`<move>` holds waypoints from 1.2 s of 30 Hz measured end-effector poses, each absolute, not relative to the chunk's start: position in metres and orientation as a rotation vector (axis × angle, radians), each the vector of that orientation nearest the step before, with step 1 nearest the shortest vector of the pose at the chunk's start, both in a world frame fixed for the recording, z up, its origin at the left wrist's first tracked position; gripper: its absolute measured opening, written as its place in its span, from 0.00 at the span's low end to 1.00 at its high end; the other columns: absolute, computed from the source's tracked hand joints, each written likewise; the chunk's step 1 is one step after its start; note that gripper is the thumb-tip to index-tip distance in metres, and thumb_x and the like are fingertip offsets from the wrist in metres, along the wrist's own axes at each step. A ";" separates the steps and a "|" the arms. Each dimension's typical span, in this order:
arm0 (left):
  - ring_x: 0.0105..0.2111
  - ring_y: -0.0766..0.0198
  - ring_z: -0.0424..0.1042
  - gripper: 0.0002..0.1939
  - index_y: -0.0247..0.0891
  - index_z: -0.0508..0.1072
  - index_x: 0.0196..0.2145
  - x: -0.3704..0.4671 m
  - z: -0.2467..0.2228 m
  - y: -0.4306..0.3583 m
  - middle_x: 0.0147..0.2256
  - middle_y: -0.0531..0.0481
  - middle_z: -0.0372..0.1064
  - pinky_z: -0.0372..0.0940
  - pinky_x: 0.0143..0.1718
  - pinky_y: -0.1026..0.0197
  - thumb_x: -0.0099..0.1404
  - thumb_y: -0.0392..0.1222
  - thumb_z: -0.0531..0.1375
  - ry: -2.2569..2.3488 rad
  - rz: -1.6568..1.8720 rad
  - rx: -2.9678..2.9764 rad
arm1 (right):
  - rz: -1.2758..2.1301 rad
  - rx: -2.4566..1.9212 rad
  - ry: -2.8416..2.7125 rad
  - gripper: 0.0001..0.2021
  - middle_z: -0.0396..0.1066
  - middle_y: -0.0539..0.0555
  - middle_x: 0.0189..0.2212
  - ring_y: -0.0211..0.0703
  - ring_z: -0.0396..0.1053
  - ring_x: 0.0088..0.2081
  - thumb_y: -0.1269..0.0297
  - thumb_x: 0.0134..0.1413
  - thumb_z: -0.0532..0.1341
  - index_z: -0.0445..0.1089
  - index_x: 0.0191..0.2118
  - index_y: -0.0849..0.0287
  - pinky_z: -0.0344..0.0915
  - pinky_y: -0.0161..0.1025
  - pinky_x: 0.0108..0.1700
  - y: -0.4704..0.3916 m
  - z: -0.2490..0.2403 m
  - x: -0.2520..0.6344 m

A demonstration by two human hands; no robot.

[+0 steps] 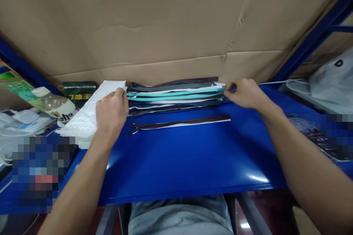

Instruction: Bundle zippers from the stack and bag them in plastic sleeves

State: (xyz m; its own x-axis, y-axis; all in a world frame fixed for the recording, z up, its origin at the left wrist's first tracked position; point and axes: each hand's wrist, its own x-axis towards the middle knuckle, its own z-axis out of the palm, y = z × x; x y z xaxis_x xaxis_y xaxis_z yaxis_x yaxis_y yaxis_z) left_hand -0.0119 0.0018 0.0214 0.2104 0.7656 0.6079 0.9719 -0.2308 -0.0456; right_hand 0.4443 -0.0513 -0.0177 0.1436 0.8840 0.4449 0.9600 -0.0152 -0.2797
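My left hand (112, 112) is closed at the left end of a teal strip (176, 94) that looks like a zipper. At its right end, the fingertips of my right hand (245, 93) are pinched together. The teal strip stretches between both hands over a row of dark, grey and white zippers (176, 110) lying side by side. Nearer to me, a single brown zipper (183, 122) with a white edge lies apart, its left end forked. My left fingers hide the tips of several strips.
White folded paper (91, 117), a drink bottle (53, 102) and a dark green packet (79, 90) are at the left. A phone (317, 136) and white plastic bag (333, 77) lie right. Cardboard (165, 25) walls the back of the blue table (176, 161).
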 end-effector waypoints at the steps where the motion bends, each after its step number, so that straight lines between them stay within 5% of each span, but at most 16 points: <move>1: 0.50 0.42 0.75 0.18 0.38 0.75 0.55 -0.008 0.021 -0.002 0.51 0.34 0.77 0.69 0.49 0.45 0.76 0.43 0.50 -1.566 -0.711 -2.096 | -0.139 -1.884 -1.763 0.03 0.82 0.57 0.35 0.51 0.78 0.36 0.70 0.54 0.65 0.78 0.34 0.58 0.70 0.46 0.44 -0.052 -0.017 0.440; 3: 0.62 0.38 0.66 0.19 0.39 0.73 0.59 0.004 0.020 -0.011 0.64 0.34 0.66 0.66 0.57 0.40 0.73 0.41 0.54 -1.426 -0.826 -2.154 | 0.051 -1.785 -1.772 0.04 0.81 0.56 0.32 0.49 0.78 0.34 0.65 0.57 0.67 0.79 0.34 0.58 0.71 0.46 0.43 -0.054 -0.016 0.426; 5: 0.66 0.38 0.62 0.19 0.39 0.73 0.58 0.016 0.018 -0.021 0.67 0.35 0.62 0.64 0.60 0.40 0.72 0.41 0.56 -1.300 -0.911 -2.231 | 0.319 -1.636 -1.769 0.09 0.81 0.57 0.32 0.49 0.79 0.35 0.59 0.60 0.67 0.79 0.35 0.59 0.74 0.46 0.42 -0.056 -0.017 0.407; 10: 0.38 0.57 0.77 0.14 0.40 0.75 0.40 0.040 0.001 -0.041 0.38 0.47 0.78 0.68 0.39 0.57 0.77 0.51 0.56 -1.237 -0.780 -2.587 | 0.678 -1.359 -1.698 0.11 0.82 0.57 0.33 0.51 0.82 0.35 0.53 0.58 0.70 0.78 0.36 0.57 0.79 0.47 0.41 -0.065 -0.026 0.340; 13: 0.32 0.60 0.77 0.18 0.41 0.75 0.39 0.048 -0.010 -0.046 0.35 0.50 0.79 0.63 0.31 0.60 0.76 0.57 0.57 -1.224 -0.624 -2.741 | 0.777 -1.275 -1.648 0.10 0.82 0.55 0.33 0.51 0.82 0.35 0.56 0.57 0.72 0.75 0.39 0.55 0.79 0.46 0.39 -0.075 -0.031 0.305; 24: 0.40 0.55 0.80 0.14 0.44 0.77 0.49 0.055 -0.012 -0.051 0.44 0.50 0.80 0.64 0.35 0.58 0.80 0.46 0.51 -1.086 -0.507 -2.897 | 0.757 -1.213 -1.647 0.09 0.83 0.52 0.34 0.52 0.83 0.38 0.58 0.57 0.71 0.75 0.41 0.53 0.78 0.47 0.43 -0.090 -0.026 0.280; 31: 0.27 0.62 0.70 0.10 0.41 0.77 0.32 0.037 0.011 -0.038 0.28 0.52 0.75 0.57 0.30 0.60 0.70 0.42 0.58 -1.353 -0.711 -2.830 | 0.707 -1.505 -1.677 0.11 0.82 0.54 0.31 0.51 0.79 0.30 0.57 0.54 0.72 0.78 0.42 0.54 0.69 0.40 0.25 -0.089 0.007 0.322; 36: 0.23 0.65 0.61 0.13 0.40 0.70 0.21 -0.016 0.036 -0.009 0.20 0.53 0.65 0.53 0.29 0.59 0.64 0.43 0.61 -1.589 -0.608 -2.667 | 0.518 -1.975 -1.714 0.13 0.82 0.54 0.30 0.48 0.76 0.27 0.63 0.50 0.71 0.81 0.43 0.56 0.67 0.41 0.27 -0.088 0.020 0.425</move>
State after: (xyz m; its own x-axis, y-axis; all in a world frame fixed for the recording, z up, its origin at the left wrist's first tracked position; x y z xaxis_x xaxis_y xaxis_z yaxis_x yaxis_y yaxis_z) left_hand -0.0163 -0.0089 0.0363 0.4215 0.8511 0.3131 0.8427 -0.4951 0.2114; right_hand 0.4249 -0.0879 0.0196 0.1478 0.9888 0.0225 0.8110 -0.1082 -0.5750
